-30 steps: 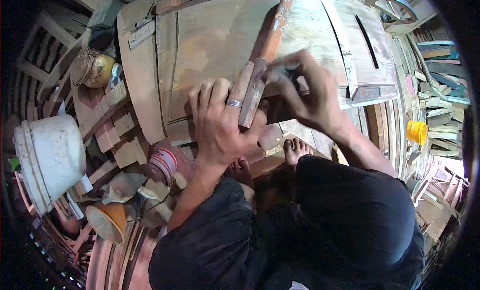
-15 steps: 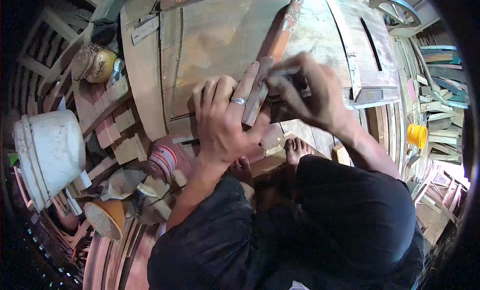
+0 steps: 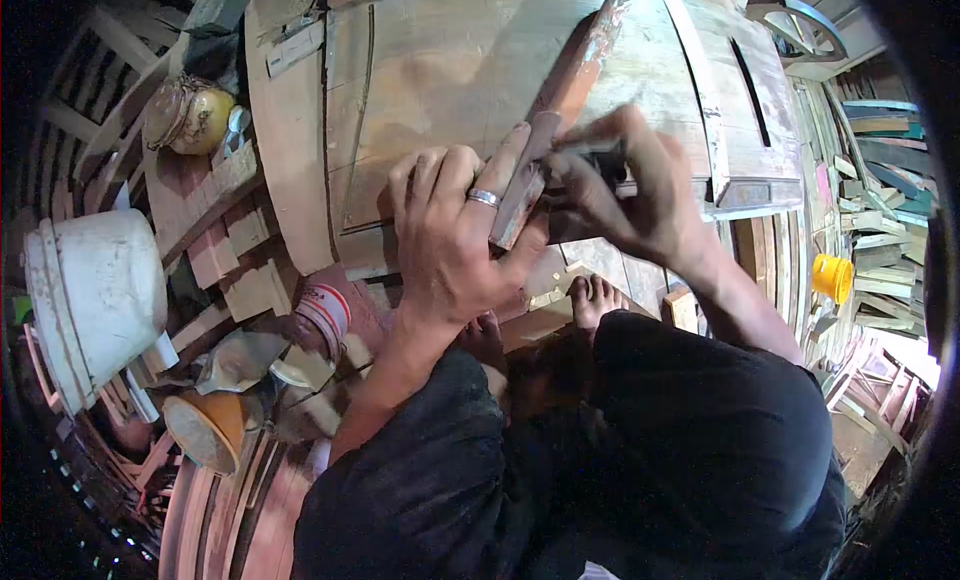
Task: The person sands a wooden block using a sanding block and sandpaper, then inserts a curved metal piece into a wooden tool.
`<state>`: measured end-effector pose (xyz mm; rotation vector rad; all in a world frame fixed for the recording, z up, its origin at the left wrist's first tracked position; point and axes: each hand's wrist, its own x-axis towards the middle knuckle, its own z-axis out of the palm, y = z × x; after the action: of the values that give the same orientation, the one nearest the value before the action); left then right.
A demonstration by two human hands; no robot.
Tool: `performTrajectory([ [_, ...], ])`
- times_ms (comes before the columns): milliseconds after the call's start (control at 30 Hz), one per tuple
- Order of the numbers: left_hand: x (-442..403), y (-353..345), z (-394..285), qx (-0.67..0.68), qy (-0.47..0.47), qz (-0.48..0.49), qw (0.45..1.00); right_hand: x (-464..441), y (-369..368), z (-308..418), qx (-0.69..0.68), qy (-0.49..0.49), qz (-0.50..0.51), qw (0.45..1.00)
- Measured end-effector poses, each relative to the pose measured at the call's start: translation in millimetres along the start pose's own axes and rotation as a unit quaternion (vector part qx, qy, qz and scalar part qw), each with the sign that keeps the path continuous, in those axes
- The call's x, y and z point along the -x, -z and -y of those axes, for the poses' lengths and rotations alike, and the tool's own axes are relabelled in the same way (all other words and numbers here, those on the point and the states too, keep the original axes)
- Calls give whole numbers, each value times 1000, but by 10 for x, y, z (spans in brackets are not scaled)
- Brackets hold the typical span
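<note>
A long wooden bar [image 3: 582, 75] with worn reddish-brown paint lies slanted over a wide plank surface [image 3: 440, 90]. My left hand [image 3: 450, 235], wearing a silver ring, wraps around the bar's near end [image 3: 517, 212], index finger stretched along it and thumb on the other side. Close to that end, on the right, my right hand [image 3: 640, 195] is bent with thumb and fingers pinched together. Whatever the pinch holds is blurred and hidden by the fingers.
On the left stand a white bucket [image 3: 105, 300], a yellowish jar [image 3: 205, 120], an orange tub [image 3: 205, 430] and a red-and-white container [image 3: 322, 315] among wood offcuts. A yellow pail [image 3: 832, 277] and stacked wood [image 3: 885, 270] are at the right. Bare feet [image 3: 597, 302] rest below the planks.
The bar and both hands appear slightly further right, as the whole view has shifted a little. My right hand's fingers have moved a bit beside the bar; my left hand keeps its grip.
</note>
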<state>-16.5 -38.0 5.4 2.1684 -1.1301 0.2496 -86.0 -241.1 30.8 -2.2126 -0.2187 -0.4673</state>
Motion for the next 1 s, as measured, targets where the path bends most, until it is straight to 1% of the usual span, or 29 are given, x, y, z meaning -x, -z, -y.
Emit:
performTrajectory([
  [33, 7, -18, 3, 4, 0, -8, 1000, -19, 20, -21, 0, -1, 1, 1000],
  [100, 14, -33, -4, 0, -2, -13, 1000, -71, 50, -24, -46, -94, -28, 994],
  [133, 11, -32, 0, -6, -6, -19, 1000, -79, 27, -36, 11, -15, -39, 999],
  [167, 17, -17, 4, -7, -6, -19, 1000, -25, 24, 23, -15, -56, -26, 998],
  [233, 27, 13, 5, 12, -7, -7, 1000, -13, 55, 34, 27, -12, 2, 1000],
  [300, 3, -14, 1, 3, -5, -7, 1000, -86, 129, 38, 10, -36, 21, 999],
  [333, 2, -18, 1, -9, -4, -7, 1000, -88, 71, -41, -57, -79, -24, 995],
  [367, 7, -7, 5, -10, -2, -7, 1000, -72, 67, -7, -58, -79, -22, 995],
  [433, 8, 13, 14, 1, -17, -14, 1000, -15, 83, 89, 11, -53, 33, 998],
  [467, 6, 8, 15, 2, -18, -14, 1000, -12, 98, 78, -1, 6, 70, 998],
  [500, 5, -4, 17, 3, -16, -19, 1000, -40, 107, 83, 0, 6, 70, 998],
  [567, 19, -19, 3, 5, -10, -22, 1000, -105, 111, 104, -17, -79, 27, 996],
  [600, 11, -24, -5, 4, -2, -22, 1000, -98, 80, 24, -57, -89, -8, 994],
  [633, 5, -22, -4, 3, 5, -22, 1000, -74, 84, 39, -59, -87, -7, 994],
  [700, 16, -15, 5, 5, -2, -29, 1000, -22, 99, 142, -31, -69, 59, 995],
  [733, 15, -21, 8, 9, -10, -37, 999, -16, 101, 94, 12, 18, 73, 997],
  [767, 13, -37, 14, 11, -11, -37, 999, -45, 106, 88, 13, 17, 73, 997],
  [833, 17, -62, 27, -7, -11, -37, 999, -109, 102, 103, -64, -123, 35, 990],
  [867, 20, -47, 18, -9, -9, -38, 999, -106, 80, 87, -77, -119, 8, 990],
  [900, 15, -23, 8, -3, -8, -33, 999, -75, 70, 76, -78, -117, 9, 990],
  [967, 17, -8, 8, 4, -8, -26, 1000, 28, 86, 96, 11, -46, 63, 997],
  [1000, 18, -22, 25, 6, -14, -34, 999, -20, 111, 172, 22, -13, 63, 998],
])
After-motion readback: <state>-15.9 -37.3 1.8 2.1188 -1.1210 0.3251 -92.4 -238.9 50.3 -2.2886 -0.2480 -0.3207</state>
